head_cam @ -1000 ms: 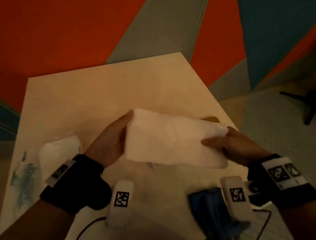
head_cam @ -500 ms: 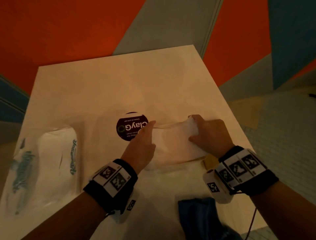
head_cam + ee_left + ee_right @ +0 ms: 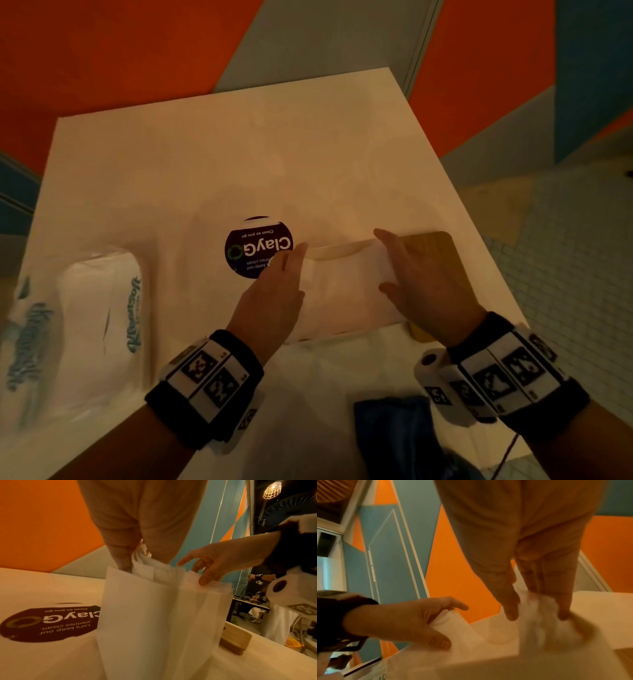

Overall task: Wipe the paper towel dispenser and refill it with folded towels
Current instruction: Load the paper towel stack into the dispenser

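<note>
A white box-shaped dispenser (image 3: 346,315) stands open-topped on the white table (image 3: 239,154). A stack of folded white towels (image 3: 342,270) sits in its opening. My left hand (image 3: 291,263) holds the stack's left end, fingers reaching down inside the box. My right hand (image 3: 383,260) pinches the right end between thumb and fingers. In the left wrist view the towels (image 3: 145,569) poke just above the box wall (image 3: 154,622). The right wrist view shows the towels (image 3: 544,628) blurred between my thumb and fingers. How deep the stack sits inside is hidden.
A wooden lid (image 3: 431,243) lies just right of the dispenser. A plastic-wrapped pack of towels (image 3: 99,325) lies at the left of the table. A blue cloth (image 3: 394,435) is at the near edge. A dark round ClayGo sticker (image 3: 257,246) marks the tabletop.
One second ago both hands held the towel stack flat in the air above the table. They have since lowered it into the dispenser's opening and drawn closer together.
</note>
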`<state>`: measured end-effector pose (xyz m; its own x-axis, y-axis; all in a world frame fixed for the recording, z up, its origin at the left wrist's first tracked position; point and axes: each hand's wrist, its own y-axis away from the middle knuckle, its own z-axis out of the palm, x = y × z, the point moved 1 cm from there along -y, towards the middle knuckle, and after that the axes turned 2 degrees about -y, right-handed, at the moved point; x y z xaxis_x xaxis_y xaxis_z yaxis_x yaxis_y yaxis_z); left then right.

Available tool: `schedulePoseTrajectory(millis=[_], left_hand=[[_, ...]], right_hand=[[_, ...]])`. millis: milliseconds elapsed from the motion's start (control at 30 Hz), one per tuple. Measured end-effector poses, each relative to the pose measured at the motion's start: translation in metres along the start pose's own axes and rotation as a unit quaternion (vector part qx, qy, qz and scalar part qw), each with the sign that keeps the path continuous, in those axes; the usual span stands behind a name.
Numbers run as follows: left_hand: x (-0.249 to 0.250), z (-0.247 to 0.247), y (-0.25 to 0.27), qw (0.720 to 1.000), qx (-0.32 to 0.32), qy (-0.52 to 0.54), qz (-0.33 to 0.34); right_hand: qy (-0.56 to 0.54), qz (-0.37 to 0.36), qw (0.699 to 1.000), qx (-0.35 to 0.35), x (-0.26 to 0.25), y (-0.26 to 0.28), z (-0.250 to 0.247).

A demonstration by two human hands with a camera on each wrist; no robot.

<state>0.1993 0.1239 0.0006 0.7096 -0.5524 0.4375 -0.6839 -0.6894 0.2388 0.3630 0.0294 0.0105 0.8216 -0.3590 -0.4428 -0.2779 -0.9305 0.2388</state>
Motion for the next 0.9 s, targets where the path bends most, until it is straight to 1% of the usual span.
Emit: schedulePoseTrajectory(millis=[33,100,133,167,233,267,300,333,400,500,633,667,733,867,900], left_hand=[[0.0,-0.003,0.002,1.0,0.009,-0.007,0.0],[-0.001,-0.008,0.006,0.999,0.028,-0.042,0.008],[-0.003,-0.012,0.008,0.996,0.04,-0.077,0.033],[-0.004,-0.015,0.01,0.989,0.034,-0.124,0.07],[-0.01,-0.017,0.012,0.965,0.023,-0.217,0.144],[-0.013,-0.017,0.012,0.951,-0.001,-0.257,0.173],[-0.013,-0.017,0.011,0.938,-0.033,-0.29,0.186],[-0.013,-0.017,0.01,0.929,-0.071,-0.315,0.18],[-0.012,-0.012,0.008,0.914,-0.15,-0.347,0.151],[-0.016,-0.002,0.005,0.909,-0.168,-0.359,0.129],[-0.015,0.007,0.004,0.911,-0.172,-0.358,0.11],[-0.015,0.009,0.003,0.91,-0.172,-0.36,0.11],[-0.014,0.012,0.001,0.913,-0.169,-0.355,0.108],[-0.013,0.014,-0.001,0.92,-0.177,-0.336,0.101],[-0.013,0.013,-0.001,0.92,-0.178,-0.333,0.102]], right_hand=[[0.029,-0.021,0.999,0.022,-0.001,0.003,-0.005],[0.1,-0.068,0.992,0.036,0.001,0.009,-0.011],[0.136,-0.095,0.985,0.045,0.003,0.011,-0.012],[0.179,-0.125,0.975,0.044,0.005,0.012,-0.014],[0.241,-0.182,0.953,0.001,0.006,0.01,-0.015],[0.25,-0.204,0.946,-0.03,0.008,0.009,-0.014],[0.254,-0.214,0.941,-0.063,0.008,0.006,-0.013],[0.264,-0.213,0.936,-0.093,0.009,0.003,-0.01],[0.279,-0.213,0.928,-0.127,0.013,-0.002,-0.003],[0.275,-0.195,0.928,-0.159,0.018,-0.003,0.003],[0.272,-0.195,0.935,-0.114,0.02,0.0,0.008],[0.279,-0.201,0.933,-0.107,0.021,0.0,0.01],[0.285,-0.207,0.93,-0.102,0.02,-0.001,0.009],[0.258,-0.171,0.944,-0.11,0.018,0.0,0.009],[0.255,-0.173,0.947,-0.095,0.016,0.0,0.007]])
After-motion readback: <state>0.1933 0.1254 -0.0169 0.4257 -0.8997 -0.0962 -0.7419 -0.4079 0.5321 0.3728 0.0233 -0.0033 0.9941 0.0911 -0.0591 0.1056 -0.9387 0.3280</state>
